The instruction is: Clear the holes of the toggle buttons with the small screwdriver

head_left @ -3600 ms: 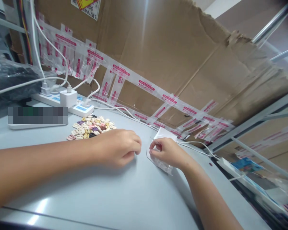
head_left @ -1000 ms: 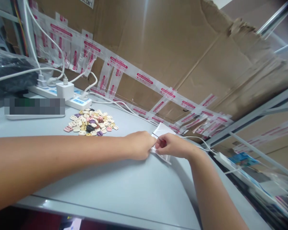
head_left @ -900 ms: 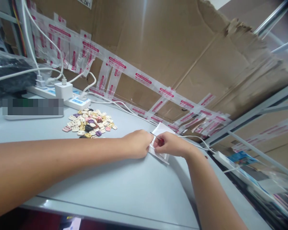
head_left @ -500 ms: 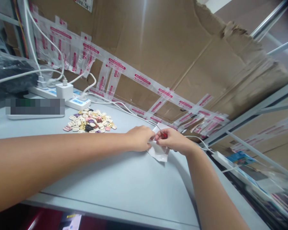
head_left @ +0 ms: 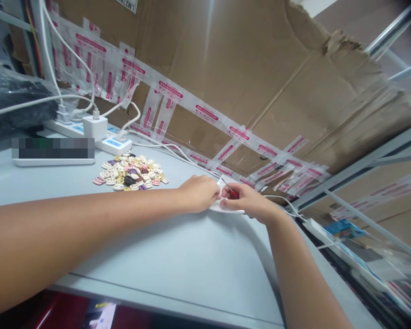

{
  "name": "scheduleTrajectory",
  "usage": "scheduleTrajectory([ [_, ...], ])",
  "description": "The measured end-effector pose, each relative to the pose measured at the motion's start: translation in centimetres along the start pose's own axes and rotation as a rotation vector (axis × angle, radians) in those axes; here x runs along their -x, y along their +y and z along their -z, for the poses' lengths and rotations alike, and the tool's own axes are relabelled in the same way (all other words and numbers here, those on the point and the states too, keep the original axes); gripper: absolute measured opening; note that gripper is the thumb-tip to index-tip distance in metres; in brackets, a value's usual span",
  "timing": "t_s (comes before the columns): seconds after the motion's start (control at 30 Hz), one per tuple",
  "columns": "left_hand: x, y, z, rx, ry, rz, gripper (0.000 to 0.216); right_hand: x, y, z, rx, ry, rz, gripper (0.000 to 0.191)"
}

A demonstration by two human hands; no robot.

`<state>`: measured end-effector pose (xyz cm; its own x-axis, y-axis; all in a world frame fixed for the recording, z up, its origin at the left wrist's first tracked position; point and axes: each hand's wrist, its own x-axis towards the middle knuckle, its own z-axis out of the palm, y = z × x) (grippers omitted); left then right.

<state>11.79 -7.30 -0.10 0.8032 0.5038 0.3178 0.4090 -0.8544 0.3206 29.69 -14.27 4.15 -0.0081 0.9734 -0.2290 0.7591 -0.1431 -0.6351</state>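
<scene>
My left hand (head_left: 199, 193) and my right hand (head_left: 245, 201) meet over a small clear plastic bag (head_left: 222, 208) lying nearly flat on the grey table (head_left: 178, 256). Both pinch the bag near its top edge. A small red piece (head_left: 233, 194) shows between my right fingers, with a thin dark strip sticking up from it. A heap of several small oval two-hole pieces (head_left: 130, 172) in cream, pink, purple and brown lies to the left, apart from both hands.
A white power strip (head_left: 89, 137) with plugs, a charger block (head_left: 95, 127) and white cables sits at the back left. A taped cardboard wall (head_left: 226, 82) stands behind. A second white strip (head_left: 324, 232) lies past the table's right edge, beside metal shelf rails.
My left hand moved right from near the heap to join the right hand at the bag. The bag, first held up, now lies nearly flat on the table.
</scene>
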Motion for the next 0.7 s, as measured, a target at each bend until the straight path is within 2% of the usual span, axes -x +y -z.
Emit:
scheduleTrajectory([
  [0.23,0.5,0.4,0.5,0.025,-0.002,0.019,0.041,1.1,-0.5,1.3,0.010,-0.011,-0.077,0.036],
  [0.43,0.9,0.9,0.9,0.059,0.027,-0.002,0.034,1.6,-0.6,1.8,0.024,0.075,-0.017,0.037],
  [0.57,0.9,0.5,0.9,0.123,0.049,0.008,0.030,1.6,-0.3,1.9,-0.032,0.129,-0.041,0.041],
  [0.7,1.0,-0.3,0.3,0.177,0.070,-0.001,0.027,1.5,-0.4,1.7,0.042,0.193,0.042,0.037],
])
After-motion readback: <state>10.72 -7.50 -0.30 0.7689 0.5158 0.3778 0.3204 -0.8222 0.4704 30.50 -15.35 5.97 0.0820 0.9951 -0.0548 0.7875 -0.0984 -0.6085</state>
